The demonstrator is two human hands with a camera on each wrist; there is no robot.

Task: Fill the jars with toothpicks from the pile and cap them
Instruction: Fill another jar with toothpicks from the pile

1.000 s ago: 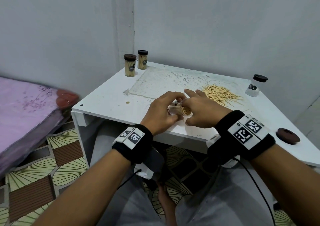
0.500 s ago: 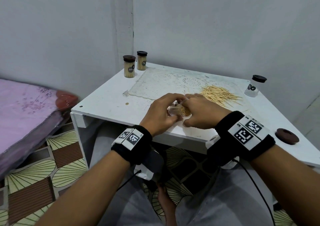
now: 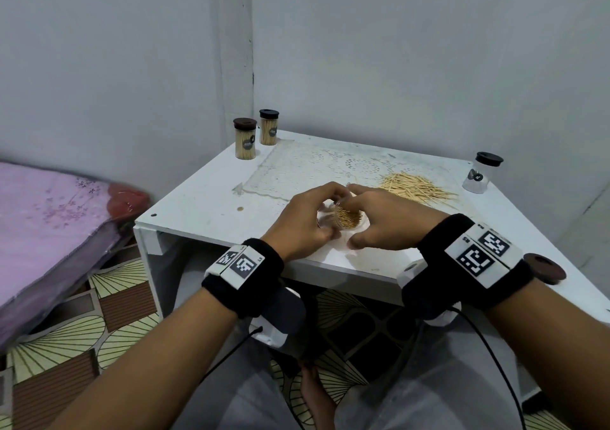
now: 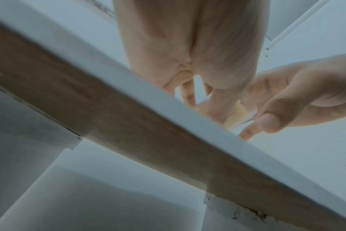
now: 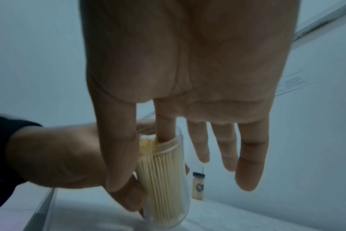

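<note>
A clear jar (image 3: 343, 219) packed with toothpicks stands upright near the table's front edge, with no cap on it. My left hand (image 3: 312, 220) grips the jar from the left side. My right hand (image 3: 361, 207) hovers over it with straight fingers. In the right wrist view its index finger (image 5: 164, 129) pokes into the mouth of the jar (image 5: 165, 179) onto the toothpick tips, and the thumb lies along the outside. The loose toothpick pile (image 3: 416, 187) lies behind my right hand. A brown cap (image 3: 544, 268) rests at the right edge.
Two full capped jars (image 3: 245, 139) (image 3: 269, 127) stand at the far left corner of the white table (image 3: 198, 205). An empty capped jar (image 3: 480, 174) stands at the far right. A lace mat (image 3: 313, 165) covers the table's middle. A bed (image 3: 49, 218) sits to the left.
My right hand's fingers have drawn back from beyond the jar to its mouth. The left hand keeps its grip and the jar has barely shifted.
</note>
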